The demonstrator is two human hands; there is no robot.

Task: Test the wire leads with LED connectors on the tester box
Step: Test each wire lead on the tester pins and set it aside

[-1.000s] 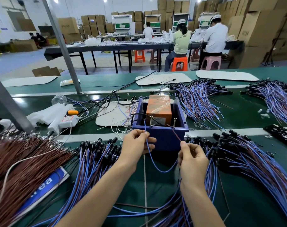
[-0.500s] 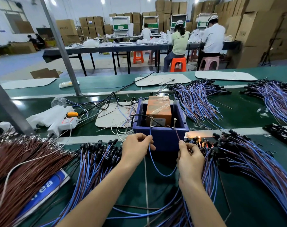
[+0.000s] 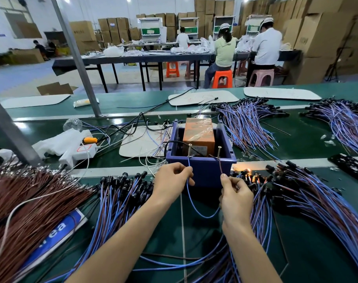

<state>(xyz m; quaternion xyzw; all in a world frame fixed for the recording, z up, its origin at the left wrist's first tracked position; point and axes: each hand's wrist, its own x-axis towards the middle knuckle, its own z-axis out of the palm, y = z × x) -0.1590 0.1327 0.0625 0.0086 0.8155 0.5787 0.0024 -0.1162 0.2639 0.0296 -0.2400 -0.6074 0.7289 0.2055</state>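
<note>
The left hand (image 3: 173,178) pinches a blue wire (image 3: 191,201) between thumb and forefinger, its other fingers curled in. From the pinch the wire runs up to the foot of the left screw (image 3: 189,149) on the near rim of the box (image 3: 202,172). The right hand (image 3: 236,198) pinches a brown wire (image 3: 220,166) the same way, thumb tip up, and that wire rises to the right screw (image 3: 219,151). Whether the bare ends touch the screws is too small to tell.

Between the hands the blue wire sags in a loop before the box's near wall. The box stands just beyond the hands, midway between them, and holds an orange block (image 3: 198,131) wrapped in clear film.

Just beyond and right of the right hand, an LED (image 3: 249,170) glows orange among black connectors. It sits at the near edge of a heap of leads (image 3: 317,203) fanning out to that hand's right. A second heap (image 3: 120,199) of blue and brown leads lies left of the left hand. Farther left, a mass of brown wires (image 3: 31,201) partly covers a blue-and-white card (image 3: 57,231).

A white power strip (image 3: 78,152) sits beyond and left of the left hand. Well beyond the box, more bundles (image 3: 247,123) lie on the green belt (image 3: 308,248).
</note>
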